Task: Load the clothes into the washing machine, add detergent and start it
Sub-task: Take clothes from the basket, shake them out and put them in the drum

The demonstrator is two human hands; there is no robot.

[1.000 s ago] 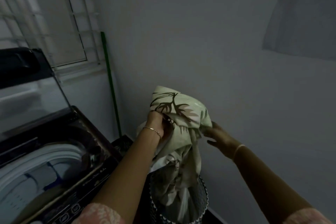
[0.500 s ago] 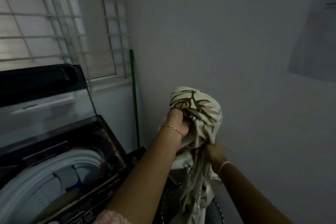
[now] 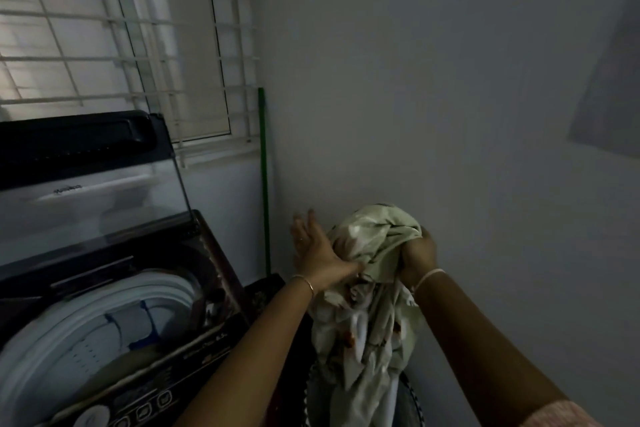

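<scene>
Grips bunched pale-green leaf-print cloth [image 3: 374, 243] in right hand [image 3: 417, 253] above dark mesh basket [image 3: 414, 402]; holds left hand [image 3: 313, 255] spread, thumb touching cloth.

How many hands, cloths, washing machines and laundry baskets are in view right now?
Hands: 2, left hand, right hand
Pale green printed cloth: 1
Washing machine: 1
Laundry basket: 1
Total: 5

floor's mostly out of sight. washing machine [image 3: 114, 308] sits on the left, lid up. mesh laundry basket [image 3: 414, 402] is just right of it, pale cloth [image 3: 374, 322] hanging into it. green pole [image 3: 264, 184] stands in the corner.
</scene>
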